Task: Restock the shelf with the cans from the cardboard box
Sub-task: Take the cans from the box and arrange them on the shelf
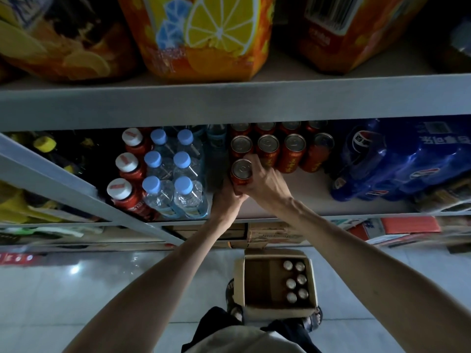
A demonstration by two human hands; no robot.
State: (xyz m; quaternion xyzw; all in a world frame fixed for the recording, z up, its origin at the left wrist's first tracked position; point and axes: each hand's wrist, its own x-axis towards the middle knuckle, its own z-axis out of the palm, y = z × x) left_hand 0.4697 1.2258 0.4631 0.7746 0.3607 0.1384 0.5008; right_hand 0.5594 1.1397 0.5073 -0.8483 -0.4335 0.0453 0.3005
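On the mid shelf (318, 197), just R of the blue-capped water bottles (183, 184), a red can (241, 173) is upright, silver top up, right in front of the leftmost can of the stocked row (267, 145) of same red cans. Both hands are on it: the left grip (226, 197) comes in from below-left, fingers curled round the can's lower body; the right grip (265, 179) covers its R side, fingers wrapped toward the back, next to the row. Whether the can's base sits on the shelf board can't be told (hands hide it). The row shows four cans across the front w/ more tops behind, partly under the upper shelf edge. Left of the water stand red bottles w/ white caps (122, 184); to the R of the cans, well apart from the hands, a blue shrink-wrapped cola pack (397, 161). Up top, orange drink packs w/ a lemon-slice print (204, 34). Down on the tiled floor (76, 289), by the person's feet, the cardboard box (262, 284) is open, w/ six cans (295, 281) upright in two cols along its R side; the rest of the box bottom is bare.
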